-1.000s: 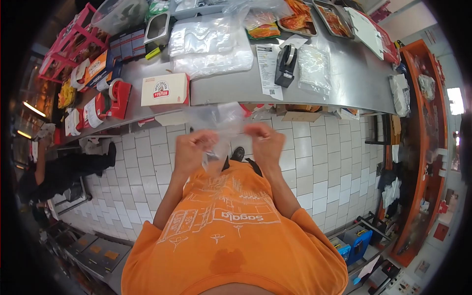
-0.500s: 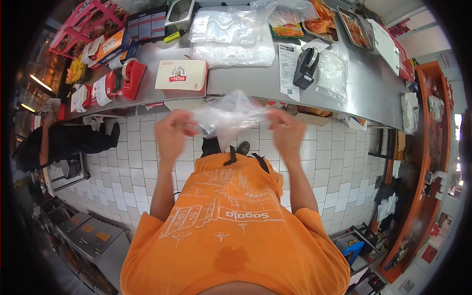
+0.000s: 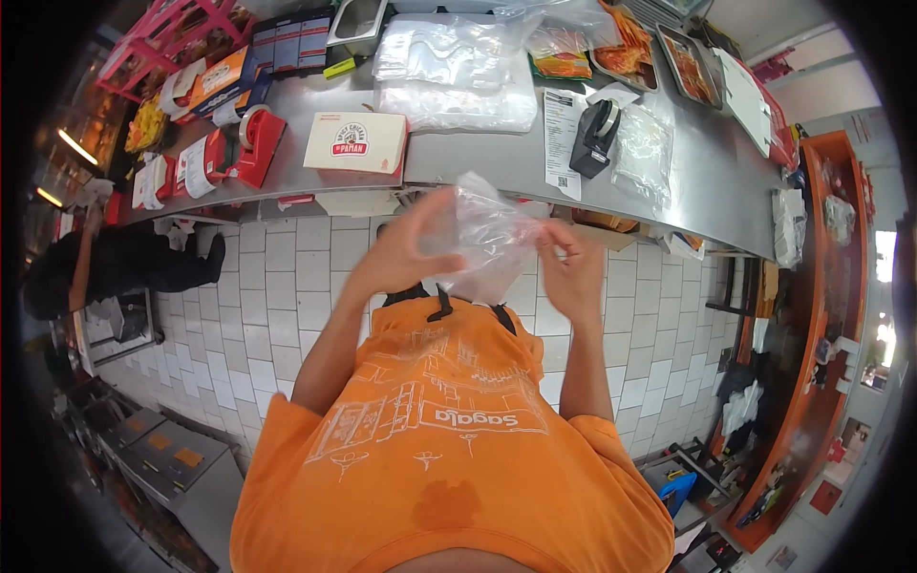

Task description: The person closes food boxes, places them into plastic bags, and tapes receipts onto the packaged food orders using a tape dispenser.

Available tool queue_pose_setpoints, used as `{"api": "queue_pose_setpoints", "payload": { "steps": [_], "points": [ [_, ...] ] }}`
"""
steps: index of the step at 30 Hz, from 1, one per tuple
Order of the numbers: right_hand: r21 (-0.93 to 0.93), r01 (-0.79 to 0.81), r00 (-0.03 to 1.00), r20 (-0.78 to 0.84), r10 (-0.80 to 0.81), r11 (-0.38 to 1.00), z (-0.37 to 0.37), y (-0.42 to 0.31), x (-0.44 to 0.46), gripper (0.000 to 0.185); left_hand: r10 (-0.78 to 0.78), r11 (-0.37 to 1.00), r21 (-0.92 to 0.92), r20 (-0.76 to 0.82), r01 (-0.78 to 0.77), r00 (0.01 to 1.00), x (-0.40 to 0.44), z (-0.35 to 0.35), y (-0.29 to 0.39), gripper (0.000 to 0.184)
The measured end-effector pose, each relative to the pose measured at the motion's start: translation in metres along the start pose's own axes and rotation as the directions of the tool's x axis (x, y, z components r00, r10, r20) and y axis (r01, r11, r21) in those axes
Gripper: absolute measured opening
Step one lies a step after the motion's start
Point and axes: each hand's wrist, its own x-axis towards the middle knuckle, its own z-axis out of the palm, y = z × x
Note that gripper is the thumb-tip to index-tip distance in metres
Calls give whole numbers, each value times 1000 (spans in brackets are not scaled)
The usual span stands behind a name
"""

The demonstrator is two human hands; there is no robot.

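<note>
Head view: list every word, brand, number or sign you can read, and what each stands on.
"SPICY CHICKEN": white box on the counter
"PAMAN": same box, in the red band; the small mark before it is unclear
"Sagala": orange shirt, upside down in view
Too small to read: paper slip, orange-and-blue box
Clear bag: no text made out
</note>
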Motion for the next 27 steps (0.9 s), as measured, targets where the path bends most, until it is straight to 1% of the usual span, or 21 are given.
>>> {"api": "queue_pose_setpoints", "payload": {
  "steps": [1, 2, 4, 6, 8, 10, 11, 12, 13, 14, 15, 16, 17, 18, 20, 22, 23, 24, 25, 26, 27],
  "points": [
    [-64, 28, 998, 49, -25, 998, 9, -6, -3, 14, -18, 982, -187, 60, 29, 998, 6, 17, -12, 35],
    [-128, 57, 995, 88, -46, 990, 12, -9, -4, 14, -7, 982, -187, 60, 19, 998, 9, 17, -15, 35],
    [-251, 108, 993, -13, -114, 962, -1, 8, -9, 12, -21, 992, 117, -292, 57, 956, 13, 11, -20, 27],
    [-159, -74, 950, -310, 22, 984, -32, 21, -12, 10, -48, 991, 106, -309, 85, 950, 7, -11, -42, 24],
    [-164, -45, 961, -276, -2, 985, -21, 22, -20, 9, -85, 984, 113, -393, 140, 916, 1, -24, -62, 20],
    [-157, 7, 974, -222, -42, 988, 6, 13, -15, 9, -2, 1000, 20, -450, 13, 893, 8, -10, -73, 27],
    [161, -7, 972, -230, 45, 987, 28, 2, -12, 10, -156, 954, -299, -380, 39, 912, 10, 4, -50, 34],
    [214, -9, 980, -193, 52, 977, 41, 4, -11, 10, -274, 805, -589, -262, 71, 925, 6, 17, -24, 42],
    [265, -15, 986, -156, 58, 964, 53, 5, -10, 11, -282, 809, -584, -290, 64, 914, -2, 21, -9, 42],
    [-19, -34, 991, -133, 31, 999, 54, 11, -10, 11, -84, 934, -356, -299, -29, 951, -12, 23, 4, 46],
    [-302, -28, 994, -110, -6, 953, 50, 21, -5, 15, 17, 971, -224, -289, -85, 957, -15, 10, 4, 48],
    [-233, 242, 910, -283, -303, 942, 31, 62, 4, 20, 118, 985, -91, -276, -149, 954, -18, -3, 4, 51],
    [-54, 48, 875, -478, -68, 997, 0, 68, 9, 17, -35, 999, -32, -394, 24, 918, -30, -34, -7, 49],
    [-103, -47, 893, -450, -4, 994, -20, 28, 16, 22, -179, 978, -2, -509, 207, 842, -39, -52, -15, 48],
    [-180, -119, 926, -374, 44, 976, -4, 23, 19, 31, -109, 979, 104, -466, 177, 878, -50, -52, -41, 54],
    [140, 90, 865, -501, -8, 986, 26, 14, 33, 40, -357, 915, -372, -571, 155, 740, -39, -56, -39, 50],
    [461, -86, 865, -405, 296, 883, 51, 2, 34, 50, -547, 640, -760, -352, 109, 759, -30, -64, -34, 48],
    [328, -263, 914, -217, 343, 907, 75, -6, 34, 52, -549, 637, -763, -352, 107, 758, -21, -60, -21, 48],
    [155, -399, 913, -31, 408, 904, 99, -14, 36, 53, -340, 830, -558, -483, 16, 807, -9, -52, -8, 43],
    [153, -394, 915, -33, 403, 906, 126, -30, 37, 53, -98, 947, -307, -551, -92, 829, -3, -56, -3, 37],
    [289, -266, 954, -61, 295, 920, 153, -49, 34, 50, -101, 946, -311, -548, -91, 830, 0, -69, -11, 37]
  ]
}}
